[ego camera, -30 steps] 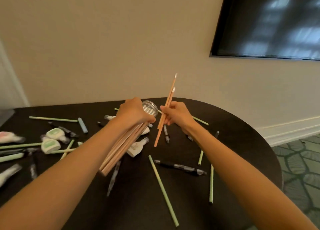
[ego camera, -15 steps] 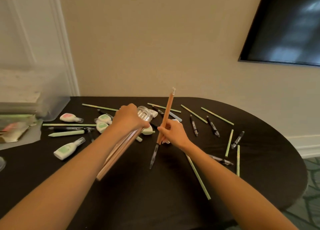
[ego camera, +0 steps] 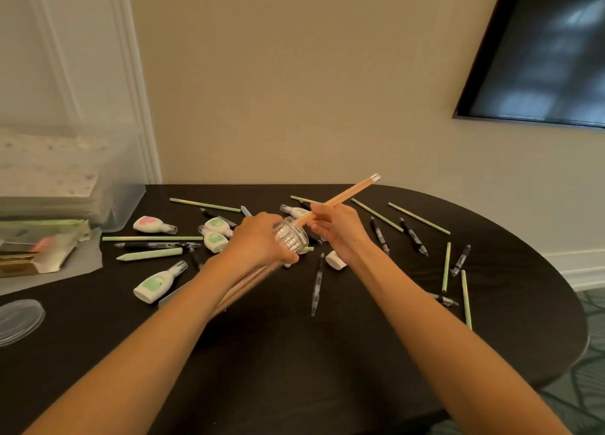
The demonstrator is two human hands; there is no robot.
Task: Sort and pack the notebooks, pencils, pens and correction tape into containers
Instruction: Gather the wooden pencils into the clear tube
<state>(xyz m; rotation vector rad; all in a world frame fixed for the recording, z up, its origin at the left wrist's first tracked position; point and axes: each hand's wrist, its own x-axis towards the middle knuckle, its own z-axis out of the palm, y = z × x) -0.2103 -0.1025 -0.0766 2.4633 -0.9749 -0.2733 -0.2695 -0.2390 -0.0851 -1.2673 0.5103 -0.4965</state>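
Note:
My left hand (ego camera: 258, 241) grips a clear tube container (ego camera: 292, 238) tilted toward me, with several orange pencils (ego camera: 244, 285) showing inside below my wrist. My right hand (ego camera: 339, 230) pinches two orange pencils (ego camera: 347, 195); their lower ends sit at the tube's open mouth, their eraser ends point up and right. Green pencils (ego camera: 376, 214), black pens (ego camera: 317, 282) and white correction tapes (ego camera: 159, 281) lie scattered on the black table (ego camera: 294, 352).
A clear plastic bin (ego camera: 70, 186) holding notebooks stands at the back left, with a flat pile of packets (ego camera: 36, 248) in front of it. A clear round lid (ego camera: 18, 318) lies at the left edge. The table's curved edge runs along the right, a wall behind.
My right hand has tipped the two orange pencils from upright to slanted and brought their lower ends to the tube's mouth. My view has shifted slightly left.

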